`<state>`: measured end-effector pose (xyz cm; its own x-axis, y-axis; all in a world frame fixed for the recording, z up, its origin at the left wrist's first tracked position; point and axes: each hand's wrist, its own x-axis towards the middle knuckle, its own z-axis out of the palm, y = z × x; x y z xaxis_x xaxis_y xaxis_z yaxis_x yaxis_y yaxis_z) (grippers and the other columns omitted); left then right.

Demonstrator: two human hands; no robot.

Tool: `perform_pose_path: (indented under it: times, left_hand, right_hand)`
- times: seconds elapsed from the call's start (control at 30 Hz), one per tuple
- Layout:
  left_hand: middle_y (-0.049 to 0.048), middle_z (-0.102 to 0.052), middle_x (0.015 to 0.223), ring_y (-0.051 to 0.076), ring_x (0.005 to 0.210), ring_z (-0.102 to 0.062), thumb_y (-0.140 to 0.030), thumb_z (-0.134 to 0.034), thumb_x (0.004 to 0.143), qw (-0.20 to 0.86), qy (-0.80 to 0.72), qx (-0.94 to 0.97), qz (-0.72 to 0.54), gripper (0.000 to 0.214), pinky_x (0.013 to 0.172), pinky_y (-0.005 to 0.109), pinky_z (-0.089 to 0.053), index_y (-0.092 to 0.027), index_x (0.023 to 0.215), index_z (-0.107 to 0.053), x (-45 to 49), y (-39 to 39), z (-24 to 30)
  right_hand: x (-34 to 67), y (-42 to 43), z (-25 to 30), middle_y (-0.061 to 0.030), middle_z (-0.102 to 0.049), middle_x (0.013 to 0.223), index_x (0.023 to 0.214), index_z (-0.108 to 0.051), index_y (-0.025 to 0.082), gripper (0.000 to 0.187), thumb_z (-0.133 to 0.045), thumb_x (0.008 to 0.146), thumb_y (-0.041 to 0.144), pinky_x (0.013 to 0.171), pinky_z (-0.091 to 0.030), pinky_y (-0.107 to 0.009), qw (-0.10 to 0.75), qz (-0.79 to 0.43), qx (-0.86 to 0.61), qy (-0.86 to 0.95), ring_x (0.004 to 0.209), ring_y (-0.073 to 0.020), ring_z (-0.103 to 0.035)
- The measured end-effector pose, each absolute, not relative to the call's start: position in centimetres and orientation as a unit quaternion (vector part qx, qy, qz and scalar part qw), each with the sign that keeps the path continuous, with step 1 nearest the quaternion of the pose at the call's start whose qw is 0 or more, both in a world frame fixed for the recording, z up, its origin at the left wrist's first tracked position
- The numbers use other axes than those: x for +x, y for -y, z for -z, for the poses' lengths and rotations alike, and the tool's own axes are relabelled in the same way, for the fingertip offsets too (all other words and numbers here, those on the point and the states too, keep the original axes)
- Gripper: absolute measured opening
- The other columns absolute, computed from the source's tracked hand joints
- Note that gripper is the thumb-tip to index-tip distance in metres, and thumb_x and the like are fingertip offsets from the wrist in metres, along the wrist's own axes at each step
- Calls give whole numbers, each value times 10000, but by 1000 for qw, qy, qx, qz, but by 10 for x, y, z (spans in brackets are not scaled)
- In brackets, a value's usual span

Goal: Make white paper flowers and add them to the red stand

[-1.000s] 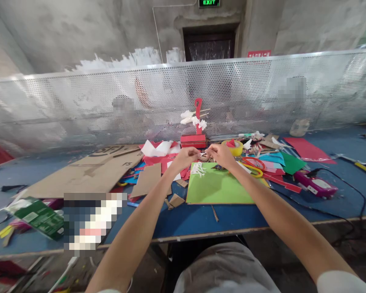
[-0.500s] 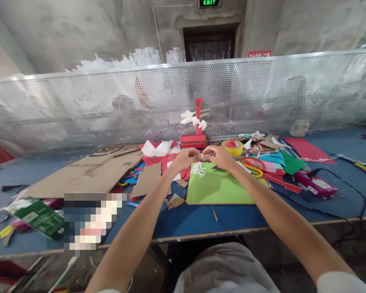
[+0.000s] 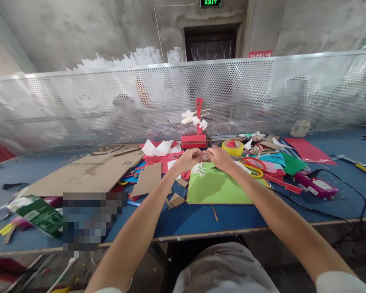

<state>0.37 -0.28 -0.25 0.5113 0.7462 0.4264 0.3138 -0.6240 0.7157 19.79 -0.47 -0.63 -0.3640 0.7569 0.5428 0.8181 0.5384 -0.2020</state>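
1. Far partition (image 3: pixel 164 97): perforated metal, shiny.
2. Far wall (image 3: pixel 79 32): rough, matt concrete.
3. Left board (image 3: pixel 76 177): matt brown cardboard.
4. Near green sheet (image 3: pixel 219 189): smooth, matt, paper-like.
5. White strands (image 3: pixel 199 169) on that sheet: matt, paper-like.
6. Right purple box (image 3: pixel 317 186): glossy plastic.

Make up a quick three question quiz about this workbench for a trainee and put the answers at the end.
1. True or false: the left hand and right hand are held wide apart.
2. What lies at the far left corner of the lime-green rectangular paper sheet?
A) A roll of yellow tape
B) A cluster of thin white strands
C) A green carton
3. Fill in: the purple plastic box lies to the ____ of the round yellow tape roll, seen by the wearer.

Key: 1. False; 2. B; 3. Right
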Motion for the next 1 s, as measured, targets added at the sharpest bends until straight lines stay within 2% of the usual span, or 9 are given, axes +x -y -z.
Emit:
perform_pose_path:
  times: [0.1, 0.27, 0.4, 0.5, 0.6, 0.73, 0.9, 1.0]
  left_hand:
    - [34, -659, 753, 127, 684, -611, -219, -569, 816, 293, -335, 813, -375, 93, 636, 238, -451, -149, 859, -612, 0, -3, 7]
    - [21, -618, 696, 111, 622, -568, -260, -593, 813, 320, -348, 795, -380, 120, 588, 229, -421, -141, 824, -610, -5, -11, 14]
    - [32, -633, 720, 118, 634, -571, -274, -593, 813, 298, -358, 804, -370, 140, 596, 233, -420, -142, 853, -615, -6, -9, 12]
    - [73, -670, 845, 151, 740, -612, -316, -582, 822, 241, -372, 834, -329, 194, 661, 254, -453, -150, 909, -631, -10, -1, 2]
    - [129, -665, 1103, 209, 929, -637, -382, -591, 813, 194, -428, 850, -239, 366, 725, 274, -473, -177, 1116, -614, -23, 13, -18]
    - [150, -611, 1285, 308, 1102, -601, -507, -606, 785, 69, -552, 816, -155, 556, 870, 342, -454, -220, 1260, -581, -53, 53, -50]
    - [144, -549, 1363, 405, 1160, -566, -705, -414, 834, -26, -746, 647, -156, 689, 951, 503, -408, -292, 1380, -488, -96, 126, -57]
    - [216, -537, 1344, 466, 1151, -554, -767, -307, 826, -38, -835, 535, -125, 784, 924, 597, -399, -259, 1400, -467, -114, 155, -35]
  right_hand:
    - [200, 7, 4, -66, -716, 733, 822, -715, 188, 436, -419, 994, 459, 654, -361, -272, 314, 14, -447, 838, 696, -189, -636]
    - [201, 7, 3, -37, -758, 910, 1005, -725, 227, 205, -616, 903, 368, 711, -421, -255, 364, -53, -376, 851, 805, -181, -674]
    - [201, 6, 3, -38, -754, 896, 973, -731, 226, 171, -615, 903, 329, 695, -415, -263, 357, -36, -371, 857, 786, -183, -662]
    - [202, 6, 3, -44, -748, 915, 981, -723, 219, 181, -593, 916, 327, 709, -414, -270, 343, -20, -365, 865, 784, -184, -652]
    - [203, 7, 1, -48, -744, 929, 983, -714, 213, 192, -577, 924, 334, 709, -410, -279, 329, -10, -369, 869, 769, -185, -642]
    - [205, 8, 0, -47, -739, 941, 952, -706, 215, 178, -556, 930, 307, 728, -405, -284, 325, -8, -368, 871, 796, -187, -639]
    - [205, 8, 1, -46, -732, 927, 933, -699, 211, 157, -571, 917, 301, 719, -387, -283, 322, -10, -371, 871, 793, -183, -632]
    - [205, 8, 0, -44, -730, 926, 926, -699, 214, 157, -570, 915, 305, 699, -373, -279, 321, -11, -367, 873, 799, -186, -629]
